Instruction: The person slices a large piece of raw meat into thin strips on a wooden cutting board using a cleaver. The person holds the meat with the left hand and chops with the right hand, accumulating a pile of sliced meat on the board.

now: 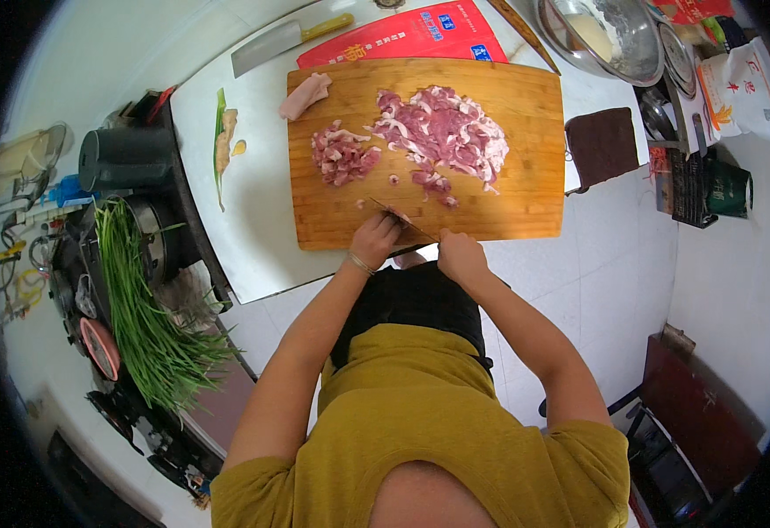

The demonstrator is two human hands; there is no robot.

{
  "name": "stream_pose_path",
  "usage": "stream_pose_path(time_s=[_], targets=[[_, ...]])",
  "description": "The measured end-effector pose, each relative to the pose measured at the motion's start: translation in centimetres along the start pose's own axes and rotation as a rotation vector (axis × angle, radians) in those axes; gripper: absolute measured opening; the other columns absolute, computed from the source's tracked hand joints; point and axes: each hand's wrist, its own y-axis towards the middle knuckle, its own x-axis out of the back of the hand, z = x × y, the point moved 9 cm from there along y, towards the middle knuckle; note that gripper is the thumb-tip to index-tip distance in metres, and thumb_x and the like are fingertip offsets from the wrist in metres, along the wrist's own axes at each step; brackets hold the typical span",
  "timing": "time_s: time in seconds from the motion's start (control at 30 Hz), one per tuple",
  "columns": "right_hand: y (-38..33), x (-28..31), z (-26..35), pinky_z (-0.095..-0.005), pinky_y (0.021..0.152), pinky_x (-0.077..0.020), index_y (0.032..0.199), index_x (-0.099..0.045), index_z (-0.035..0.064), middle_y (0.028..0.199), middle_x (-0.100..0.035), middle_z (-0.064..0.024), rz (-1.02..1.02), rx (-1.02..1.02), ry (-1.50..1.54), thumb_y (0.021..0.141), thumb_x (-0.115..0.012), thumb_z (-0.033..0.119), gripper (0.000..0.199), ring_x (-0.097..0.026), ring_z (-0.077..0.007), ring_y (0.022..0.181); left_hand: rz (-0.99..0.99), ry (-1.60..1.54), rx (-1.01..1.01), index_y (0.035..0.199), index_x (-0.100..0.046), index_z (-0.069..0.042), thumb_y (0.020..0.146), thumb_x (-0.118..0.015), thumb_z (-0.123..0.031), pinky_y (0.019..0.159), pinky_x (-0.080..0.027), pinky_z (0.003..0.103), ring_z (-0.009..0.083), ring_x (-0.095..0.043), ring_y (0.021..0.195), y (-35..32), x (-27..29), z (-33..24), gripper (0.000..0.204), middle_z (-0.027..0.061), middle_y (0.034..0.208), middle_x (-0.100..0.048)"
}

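The pale table (261,211) spreads out ahead of the hands and to their left. On it is the wooden cutting board (526,158), its long axis running left to right, its near edge by the left hand (378,239) and right hand (461,257). Well off to the left of the left hand hangs a bunch of long green leaves (147,326). Far ahead and right of the right hand stands a metal bowl (644,57) with something pale and powdery inside.

The largest meat pile (442,132) lies on the board straight ahead of the right hand: loose pink slices streaked with white fat. Farther off, ahead and left of the left hand, a cleaver (266,46) rests beyond the board, its yellow handle pointing right.

The right hand is wrapped around the handle of a knife (416,229). Its thin blade slants forward and left, passing just right of the left hand's fingers, seen nearly edge-on. A smaller heap of cut meat (342,154), chopped finer, sits ahead and slightly left of the left hand; beyond it is a pale pink slab (305,97). The left hand's fingers are bunched together at a small meat piece (395,212) beside the blade; whether they pinch it, I cannot tell.
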Motion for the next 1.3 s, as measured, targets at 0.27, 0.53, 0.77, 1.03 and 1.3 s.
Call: stream_pose_path(time_s=[0.27,0.53,0.77,1.03,1.3], targets=[[3.7,-0.9,3.5,-0.046,0.066,-0.0503,0.086,-0.057,0.0006,0.079,-0.062,-0.0216,-0.036,0.032,0.036,0.072,-0.054,0.007,0.016,-0.062,-0.0379,0.075,0.093,-0.015,0.044,0.096,-0.063,-0.003,0.072,-0.053,-0.009,0.076,-0.049,0.033,0.0266,-0.056,0.089,-0.3,-0.7,0.9,0.026,0.0086,0.094,-0.059],[0.7,-0.6,-0.1,-0.047,0.067,-0.0497,0.087,-0.056,0.0016,0.079,-0.062,-0.0219,0.013,-0.01,0.008,0.071,-0.057,0.008,0.017,-0.062,-0.0372,0.078,0.105,-0.032,0.051,0.093,-0.063,-0.003,0.071,-0.054,-0.009,0.076,-0.049,0.034,0.0269,-0.056,0.09,-0.6,-1.4,1.1,0.024,0.0093,0.093,-0.058],[3.9,-1.6,3.1,-0.0468,0.065,-0.05,0.087,-0.056,0.0013,0.078,-0.062,-0.0222,-0.097,0.011,0.056,0.074,-0.055,0.009,0.015,-0.062,-0.0378,0.076,0.082,0.005,0.011,0.094,-0.063,-0.004,0.071,-0.055,-0.01,0.076,-0.049,0.033,0.0268,-0.056,0.091,-0.7,-0.7,0.7,0.025,0.0091,0.094,-0.058],[1.5,0.2,0.8,-0.0454,0.065,-0.051,0.086,-0.056,0.0002,0.08,-0.063,-0.0215,-0.035,0.039,-0.1,0.075,-0.055,0.012,0.015,-0.063,-0.0364,0.075,0.016,0.017,0.025,0.092,-0.063,-0.005,0.071,-0.056,-0.01,0.074,-0.05,0.033,0.025,-0.057,0.09,-0.4,0.0,0.0,0.023,0.0079,0.095,-0.058],[0.6,0.6,0.5,-0.0492,0.065,-0.0488,0.085,-0.056,0.0011,0.076,-0.062,-0.0235,-0.073,-0.021,0.017,0.077,-0.054,0.014,0.015,-0.061,-0.0405,0.073,-0.054,0.002,0.053,0.089,-0.062,-0.003,0.069,-0.055,-0.007,0.075,-0.049,0.032,0.0247,-0.057,0.088,-0.2,0.6,0.2,0.022,0.0093,0.091,-0.058]])
